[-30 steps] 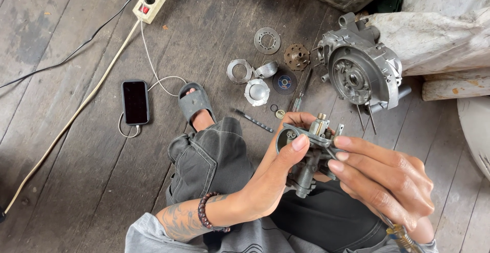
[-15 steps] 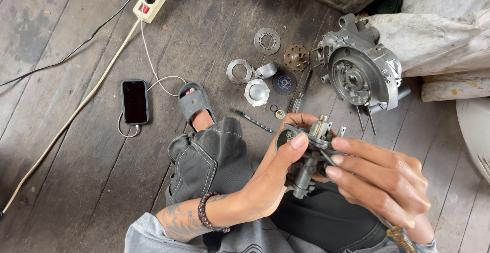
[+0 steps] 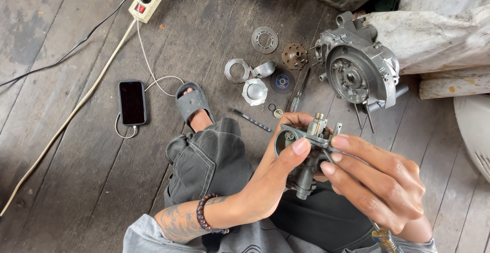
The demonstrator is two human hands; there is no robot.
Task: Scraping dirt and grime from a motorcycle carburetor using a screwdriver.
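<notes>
Both hands up over lap, small grey metal carburetor (image 3: 306, 153) pinched between them. Left hand (image 3: 265, 186) curls round near side, thumb on top; right hand (image 3: 377, 181) fingers half-closed on its right side, probably so open throat faces up for look inside. Grey engine casing (image 3: 360, 69) far right on wooden floor (image 3: 76, 181). Black phone (image 3: 132, 102) charging, left. No readable labels.

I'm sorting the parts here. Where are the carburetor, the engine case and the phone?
carburetor (image 3: 310, 139), head view, grey body.
engine case (image 3: 357, 74), head view, round face.
phone (image 3: 132, 102), head view, dark screen.
</notes>
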